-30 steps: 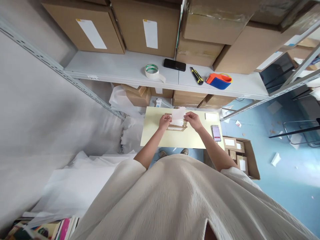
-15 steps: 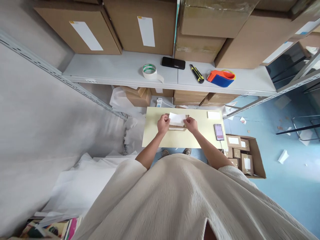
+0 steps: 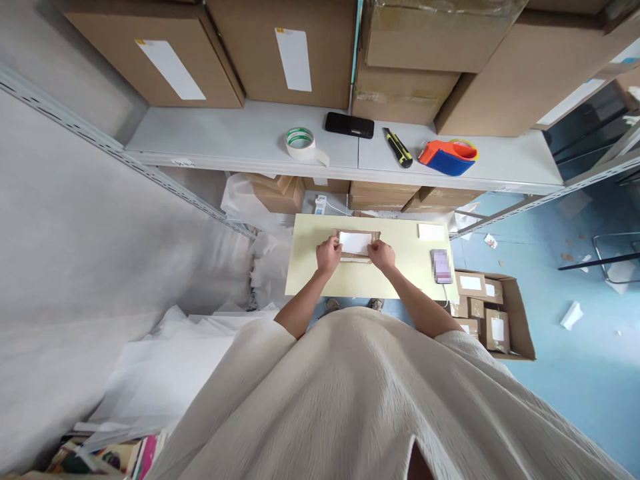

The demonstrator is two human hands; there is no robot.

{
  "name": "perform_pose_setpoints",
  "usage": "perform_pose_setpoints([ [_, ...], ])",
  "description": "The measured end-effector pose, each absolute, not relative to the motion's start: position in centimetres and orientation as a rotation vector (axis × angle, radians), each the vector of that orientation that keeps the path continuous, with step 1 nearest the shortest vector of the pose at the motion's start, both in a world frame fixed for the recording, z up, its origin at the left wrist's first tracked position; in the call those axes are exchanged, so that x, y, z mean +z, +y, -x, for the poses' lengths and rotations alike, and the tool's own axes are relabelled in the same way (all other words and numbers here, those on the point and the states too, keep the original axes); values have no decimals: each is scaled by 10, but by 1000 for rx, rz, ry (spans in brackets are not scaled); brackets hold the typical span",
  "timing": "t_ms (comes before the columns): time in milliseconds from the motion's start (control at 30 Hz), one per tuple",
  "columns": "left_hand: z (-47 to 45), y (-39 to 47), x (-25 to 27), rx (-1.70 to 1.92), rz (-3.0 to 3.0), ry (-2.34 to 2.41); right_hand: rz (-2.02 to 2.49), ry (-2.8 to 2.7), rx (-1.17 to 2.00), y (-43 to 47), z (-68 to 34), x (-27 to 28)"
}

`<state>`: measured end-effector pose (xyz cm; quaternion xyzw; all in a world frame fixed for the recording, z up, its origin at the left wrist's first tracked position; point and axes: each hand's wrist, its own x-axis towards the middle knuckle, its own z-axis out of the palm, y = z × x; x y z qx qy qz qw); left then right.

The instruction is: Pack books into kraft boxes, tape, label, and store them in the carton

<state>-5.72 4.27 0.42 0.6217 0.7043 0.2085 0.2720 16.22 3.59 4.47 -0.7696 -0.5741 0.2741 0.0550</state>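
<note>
A small brown cardboard box point(image 3: 359, 257) lies on the pale yellow table point(image 3: 400, 280) in front of me. Over its top is a white label point(image 3: 355, 241), lying nearly flat. My left hand point(image 3: 329, 255) pinches the label's left end, fingers closed. At the other end my right hand point(image 3: 381, 254) grips the label's right edge, fingers closed too. Whether the label touches the box all over, I cannot tell.
On the shelf above sit a tape roll point(image 3: 300, 143), a black phone point(image 3: 349, 125), a box cutter point(image 3: 398, 147) and an orange-blue tape dispenser point(image 3: 449, 157). Another phone point(image 3: 441, 266) and a white stack point(image 3: 431, 231) lie at the table's right. A carton point(image 3: 520, 320) holds small boxes.
The label has come down from a tilted position above the box to lie almost flat over its top. Both hands have lowered slightly with it.
</note>
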Motion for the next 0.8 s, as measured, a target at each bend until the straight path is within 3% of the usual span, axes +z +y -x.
perform_pose_setpoints([
  [400, 59, 42, 15, 390, -1879, 1877, 2350, -1897, 728, 41, -165, 37],
  [567, 66, 39, 15, 350, -2163, 1561, 1917, -2302, 524, 32, -166, 28],
  [800, 74, 41, 5, 65, -2350, 1195, 1595, -2715, 690, 25, -170, 9],
])
